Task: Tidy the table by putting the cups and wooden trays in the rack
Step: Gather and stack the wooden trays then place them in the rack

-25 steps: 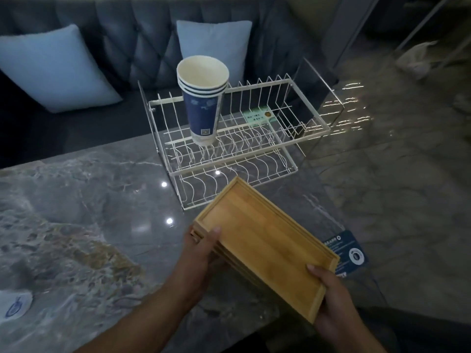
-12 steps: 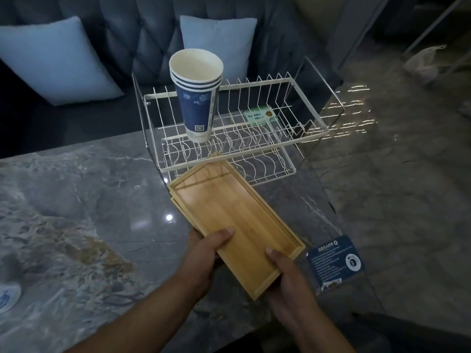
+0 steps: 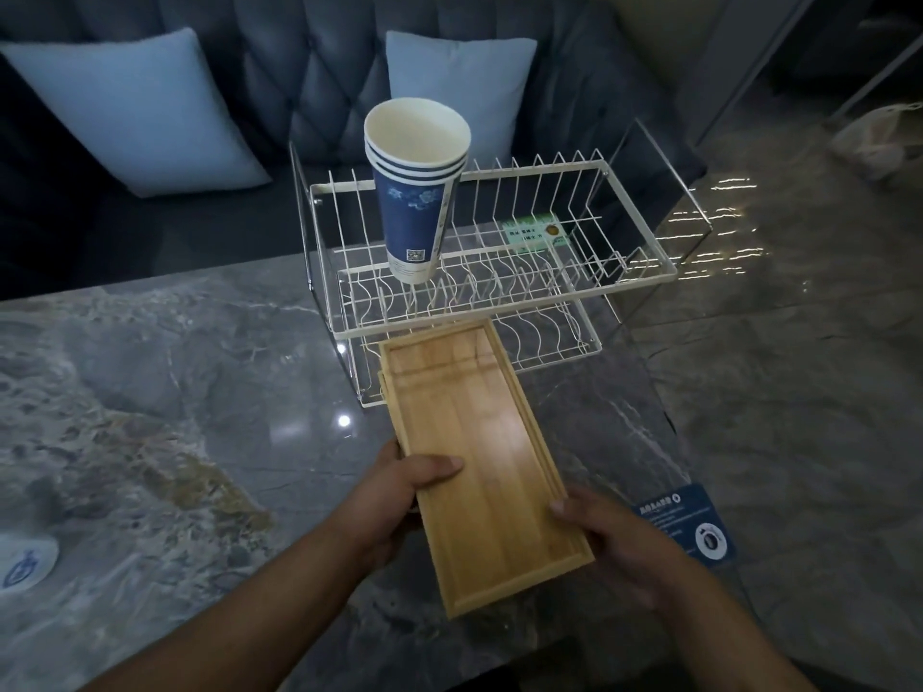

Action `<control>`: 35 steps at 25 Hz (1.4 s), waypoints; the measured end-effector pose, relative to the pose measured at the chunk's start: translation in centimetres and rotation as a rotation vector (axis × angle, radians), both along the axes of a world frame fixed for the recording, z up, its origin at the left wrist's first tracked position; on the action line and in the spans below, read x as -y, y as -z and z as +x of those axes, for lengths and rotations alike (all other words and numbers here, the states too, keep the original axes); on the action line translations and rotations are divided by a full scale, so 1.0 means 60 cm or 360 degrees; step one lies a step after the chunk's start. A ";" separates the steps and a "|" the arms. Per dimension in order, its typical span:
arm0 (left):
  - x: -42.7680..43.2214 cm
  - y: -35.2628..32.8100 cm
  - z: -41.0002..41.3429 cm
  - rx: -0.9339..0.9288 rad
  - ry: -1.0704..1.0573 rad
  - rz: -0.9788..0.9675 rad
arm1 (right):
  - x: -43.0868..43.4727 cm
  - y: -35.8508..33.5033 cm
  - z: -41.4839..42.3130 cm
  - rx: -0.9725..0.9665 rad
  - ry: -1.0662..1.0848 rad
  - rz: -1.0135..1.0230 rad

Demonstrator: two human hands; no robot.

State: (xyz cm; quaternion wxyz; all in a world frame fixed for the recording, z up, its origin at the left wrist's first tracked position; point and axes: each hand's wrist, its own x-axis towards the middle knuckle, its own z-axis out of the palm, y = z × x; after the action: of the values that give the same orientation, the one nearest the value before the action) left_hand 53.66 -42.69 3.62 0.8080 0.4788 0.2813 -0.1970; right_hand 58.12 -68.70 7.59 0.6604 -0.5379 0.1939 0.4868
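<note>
A stack of wooden trays (image 3: pixel 479 457) is held over the marble table, long side pointing away from me. Its far end reaches the front of the white wire rack (image 3: pixel 499 302), over the lower tier. My left hand (image 3: pixel 399 496) grips the stack's left edge, thumb on top. My right hand (image 3: pixel 609 536) holds the right edge near the close corner. A stack of blue and white paper cups (image 3: pixel 414 192) stands upright on the rack's upper tier, left of its middle.
The rack has clear side panels and a green label (image 3: pixel 537 232) at its back. A blue card (image 3: pixel 684 526) lies at the table's right edge. A white round object (image 3: pixel 25 566) sits at the far left. A dark sofa with pale cushions (image 3: pixel 135 107) stands behind the table.
Both hands have turned the tray stack from a diagonal to pointing at the rack and carried it forward, so its far end now reaches the rack's lower tier.
</note>
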 end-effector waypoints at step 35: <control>-0.068 0.016 0.120 -0.0197 -0.0335 0.0335 | -0.212 0.069 0.261 0.0258 -0.0332 -0.0059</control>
State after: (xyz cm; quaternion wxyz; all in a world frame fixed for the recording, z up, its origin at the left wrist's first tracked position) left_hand 60.83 -38.60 2.68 0.7506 0.5157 0.3983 -0.1097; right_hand 73.76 -55.98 3.43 0.6097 -0.6047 0.0919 0.5042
